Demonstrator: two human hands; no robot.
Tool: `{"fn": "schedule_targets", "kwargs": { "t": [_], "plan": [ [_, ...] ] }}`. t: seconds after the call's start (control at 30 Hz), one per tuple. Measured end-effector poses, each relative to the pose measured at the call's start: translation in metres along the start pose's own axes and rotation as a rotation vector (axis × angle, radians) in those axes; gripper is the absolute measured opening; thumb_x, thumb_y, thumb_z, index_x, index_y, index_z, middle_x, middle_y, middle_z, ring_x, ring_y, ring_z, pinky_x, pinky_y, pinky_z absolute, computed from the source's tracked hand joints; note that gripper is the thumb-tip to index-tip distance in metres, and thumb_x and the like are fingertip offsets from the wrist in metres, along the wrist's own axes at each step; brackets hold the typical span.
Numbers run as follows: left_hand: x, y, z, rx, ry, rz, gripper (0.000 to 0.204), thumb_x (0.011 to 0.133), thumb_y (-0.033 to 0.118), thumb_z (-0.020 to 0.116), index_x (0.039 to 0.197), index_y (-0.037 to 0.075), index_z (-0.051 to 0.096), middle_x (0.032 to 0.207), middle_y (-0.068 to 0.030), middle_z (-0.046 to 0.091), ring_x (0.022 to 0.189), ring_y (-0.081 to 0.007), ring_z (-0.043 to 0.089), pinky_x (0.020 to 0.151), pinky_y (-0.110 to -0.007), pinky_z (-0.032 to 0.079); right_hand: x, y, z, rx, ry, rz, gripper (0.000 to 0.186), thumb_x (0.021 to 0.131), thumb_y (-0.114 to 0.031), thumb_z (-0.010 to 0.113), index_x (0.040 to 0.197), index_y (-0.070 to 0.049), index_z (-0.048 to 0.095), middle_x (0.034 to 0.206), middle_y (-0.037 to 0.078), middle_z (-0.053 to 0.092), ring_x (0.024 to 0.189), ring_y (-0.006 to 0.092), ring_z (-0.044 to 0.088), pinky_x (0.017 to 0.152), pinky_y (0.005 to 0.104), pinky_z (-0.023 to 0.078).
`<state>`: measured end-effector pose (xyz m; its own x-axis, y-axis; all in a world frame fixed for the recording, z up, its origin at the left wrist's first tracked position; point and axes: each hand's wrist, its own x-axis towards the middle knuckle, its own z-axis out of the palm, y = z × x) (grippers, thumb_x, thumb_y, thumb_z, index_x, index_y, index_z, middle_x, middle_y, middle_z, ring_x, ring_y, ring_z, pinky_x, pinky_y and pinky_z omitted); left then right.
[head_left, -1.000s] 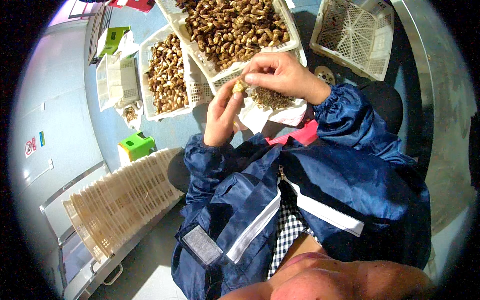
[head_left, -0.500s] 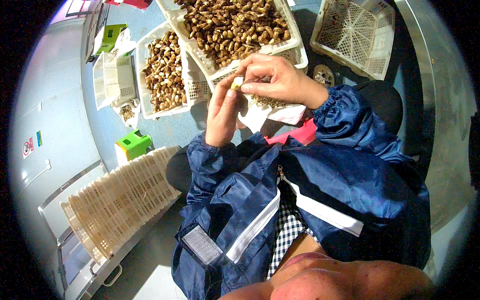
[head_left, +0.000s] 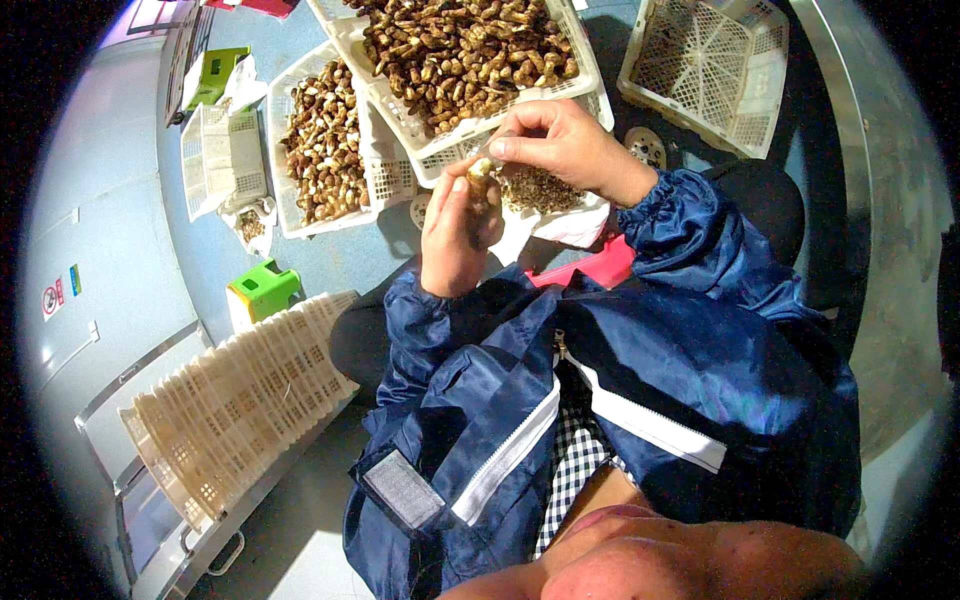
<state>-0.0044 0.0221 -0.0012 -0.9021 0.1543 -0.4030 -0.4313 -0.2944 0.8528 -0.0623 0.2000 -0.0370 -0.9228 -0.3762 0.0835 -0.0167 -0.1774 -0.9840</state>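
Observation:
In front of my chest, my left hand (head_left: 458, 228) is closed around a small mushroom (head_left: 482, 170), its pale yellowish end upward between the fingertips. My right hand (head_left: 568, 150) is in a pinch just above it, a little to the right. Whatever its fingers hold is too small to make out. Below the hands, a heap of dark and pale scraps (head_left: 540, 190) rests on a white sheet (head_left: 578, 228) over a pink container (head_left: 600, 266). Beyond them, brown and white mushrooms (head_left: 470, 60) fill a white crate (head_left: 560, 92).
Another crate (head_left: 372, 180) of mushrooms (head_left: 325, 150) stands to the left. A perforated white crate (head_left: 765, 100) is at the far right. Nested white crates (head_left: 240, 400) lie at the lower left, near a green stool (head_left: 268, 285). A metal surface (head_left: 890, 300) runs along the right.
My right hand has lifted slightly away from the mushroom. My left hand has lowered a little, and more of the mushroom shows between its fingers.

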Motion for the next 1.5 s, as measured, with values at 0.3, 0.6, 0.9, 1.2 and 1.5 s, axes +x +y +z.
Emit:
{"fn": "schedule_targets", "kwargs": {
  "t": [0.3, 0.6, 0.9, 1.2, 1.5],
  "plan": [
    [0.002, -0.003, -0.002, -0.204, -0.043, -0.108, 0.031, 0.099, 0.024, 0.039, 0.124, 0.009, 0.047, 0.085, -0.0059, 0.058, 0.058, -0.0085, 0.044, 0.049, -0.021, 0.033, 0.0, -0.005, -0.007, -0.034, -0.044, 0.144, 0.018, 0.088, -0.018, 0.066, 0.083, 0.0, 0.064, 0.083, 0.001, 0.063, 0.08, 0.0078, 0.056, 0.072, 0.0248, 0.045],
    [0.007, -0.008, -0.017, -0.56, -0.218, -0.316, 0.029, 0.099, 0.029, 0.041, 0.12, 0.009, 0.046, 0.074, -0.0021, 0.049, 0.048, -0.0063, 0.032, 0.042, -0.02, 0.026, 0.002, 0.003, -0.008, 0.057, -0.147, 0.098, 0.018, 0.088, -0.019, 0.066, 0.09, -0.001, 0.066, 0.091, 0.004, 0.066, 0.086, 0.0101, 0.057, 0.078, 0.0272, 0.046],
    [0.007, 0.0, -0.053, -0.699, -0.037, -0.296, 0.021, 0.098, 0.024, 0.048, 0.109, 0.008, 0.054, 0.072, 0.0022, 0.049, 0.049, -0.0028, 0.033, 0.041, -0.017, 0.03, 0.001, 0.008, -0.007, 0.063, -0.173, 0.117, 0.021, 0.088, -0.021, 0.066, 0.085, -0.001, 0.065, 0.077, -0.001, 0.063, 0.073, 0.0074, 0.056, 0.068, 0.0251, 0.046],
    [0.136, 0.035, -0.181, -0.457, 0.446, 0.368, 0.053, 0.1, 0.031, 0.036, 0.136, -0.008, 0.032, 0.107, -0.0256, 0.059, 0.086, -0.0251, 0.06, 0.076, -0.036, 0.055, 0.0, -0.006, 0.004, -0.384, -0.12, -0.061, 0.027, 0.086, -0.025, 0.065, 0.078, 0.0, 0.059, 0.061, 0.005, 0.053, 0.06, 0.0091, 0.049, 0.056, 0.0292, 0.041],
    [0.249, 0.014, -0.082, 1.98, 0.522, 0.363, 0.052, 0.08, 0.011, 0.055, 0.129, -0.001, 0.04, 0.114, -0.0231, 0.055, 0.089, -0.0384, 0.063, 0.079, -0.045, 0.052, -0.001, 0.004, -0.001, -0.446, -0.082, -0.034, 0.027, 0.081, -0.029, 0.061, 0.079, -0.002, 0.06, 0.07, 0.02, 0.059, 0.066, 0.0371, 0.06, 0.06, 0.0447, 0.045]
  ]
}}
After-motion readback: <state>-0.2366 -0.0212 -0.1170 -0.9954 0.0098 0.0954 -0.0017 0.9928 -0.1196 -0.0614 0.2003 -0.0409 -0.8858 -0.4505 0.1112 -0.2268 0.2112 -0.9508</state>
